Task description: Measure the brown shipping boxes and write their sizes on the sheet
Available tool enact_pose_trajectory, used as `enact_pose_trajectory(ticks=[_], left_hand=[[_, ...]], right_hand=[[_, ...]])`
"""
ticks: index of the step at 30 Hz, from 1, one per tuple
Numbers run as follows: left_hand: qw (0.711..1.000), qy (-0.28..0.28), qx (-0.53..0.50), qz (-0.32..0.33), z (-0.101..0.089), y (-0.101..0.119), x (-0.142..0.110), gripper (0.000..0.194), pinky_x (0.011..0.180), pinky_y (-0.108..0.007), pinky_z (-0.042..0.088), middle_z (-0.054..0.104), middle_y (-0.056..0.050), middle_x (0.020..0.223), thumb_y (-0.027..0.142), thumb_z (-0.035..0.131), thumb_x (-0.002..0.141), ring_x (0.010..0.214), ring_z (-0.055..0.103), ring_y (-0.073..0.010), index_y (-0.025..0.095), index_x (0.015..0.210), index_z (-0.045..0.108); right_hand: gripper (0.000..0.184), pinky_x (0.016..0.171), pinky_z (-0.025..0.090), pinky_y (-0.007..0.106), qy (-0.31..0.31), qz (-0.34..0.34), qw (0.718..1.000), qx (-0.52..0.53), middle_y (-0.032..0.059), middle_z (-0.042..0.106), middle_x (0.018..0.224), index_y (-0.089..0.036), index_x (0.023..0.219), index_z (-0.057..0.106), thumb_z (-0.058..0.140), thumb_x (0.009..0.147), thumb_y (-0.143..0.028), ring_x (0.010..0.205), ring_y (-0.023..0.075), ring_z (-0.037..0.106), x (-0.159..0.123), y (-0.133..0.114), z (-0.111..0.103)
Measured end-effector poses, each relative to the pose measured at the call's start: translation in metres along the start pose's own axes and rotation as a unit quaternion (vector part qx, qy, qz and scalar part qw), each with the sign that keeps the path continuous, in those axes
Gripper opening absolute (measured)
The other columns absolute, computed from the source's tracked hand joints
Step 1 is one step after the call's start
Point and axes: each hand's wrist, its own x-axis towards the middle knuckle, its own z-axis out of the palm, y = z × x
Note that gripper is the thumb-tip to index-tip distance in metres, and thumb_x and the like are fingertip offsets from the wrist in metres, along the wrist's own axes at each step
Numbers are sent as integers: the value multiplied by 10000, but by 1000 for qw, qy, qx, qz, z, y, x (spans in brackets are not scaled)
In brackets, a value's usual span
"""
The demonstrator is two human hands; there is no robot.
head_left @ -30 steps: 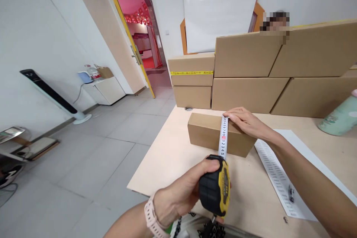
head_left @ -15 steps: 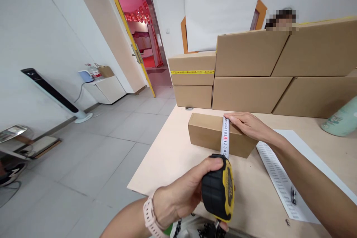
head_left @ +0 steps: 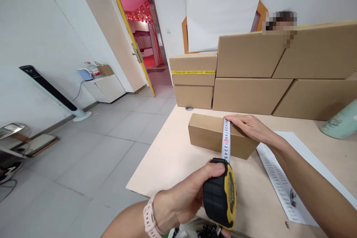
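Note:
My left hand [head_left: 186, 197] is wrapped round a black and yellow tape measure [head_left: 219, 194] held just above the near edge of the table. Its white tape blade [head_left: 225, 139] runs away from me across the top of a small cardboard box [head_left: 208, 134] lying on the table. My right hand [head_left: 248, 126] rests on the box's top with its fingers laid flat, pressing the far end of the blade down at the box's back edge.
Larger cardboard boxes [head_left: 251, 70] are stacked along the back of the wooden table [head_left: 173, 156], one with yellow tape. A printed sheet [head_left: 279, 178] with a clip lies to the right, a green bottle [head_left: 341, 121] beyond. A person is partly visible behind the boxes. A tower fan [head_left: 50, 93] stands on the floor at left.
The tape measure case and my left hand have dropped slightly lower and nearer to me. My right hand stays on the box.

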Motion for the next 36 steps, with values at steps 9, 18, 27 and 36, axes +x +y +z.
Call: enact_pose_trajectory(ticks=[9,18,27,36], left_hand=[[1000,-25,0,6,-2,-1,2,510,621,-343,532,579,-61,815,567,727,668,799,580,-225,179,981,620],[1000,6,9,-7,0,1,0,589,663,-346,533,589,-52,797,607,769,575,807,598,-224,186,965,632],[1000,11,18,0,0,1,-1,646,699,-353,520,598,-52,805,617,765,580,817,600,-224,165,1024,639],[1000,-10,16,0,-2,1,0,655,827,-382,493,604,-44,824,617,763,597,853,600,-215,167,1054,632]], right_hand=[[486,981,478,450,1,2,1000,17,3,735,1172,-293,978,779,387,936,-577,1124,330,642,1,3,1],[473,958,491,440,3,6,1000,18,-5,735,1169,-292,929,782,391,943,-558,1112,319,653,1,2,1],[476,995,464,432,6,15,1000,12,1,716,1216,-287,991,782,388,951,-551,1147,310,633,2,3,1],[449,982,469,408,6,23,1000,8,-15,717,1216,-302,1000,785,403,949,-533,1142,298,640,2,5,3]])
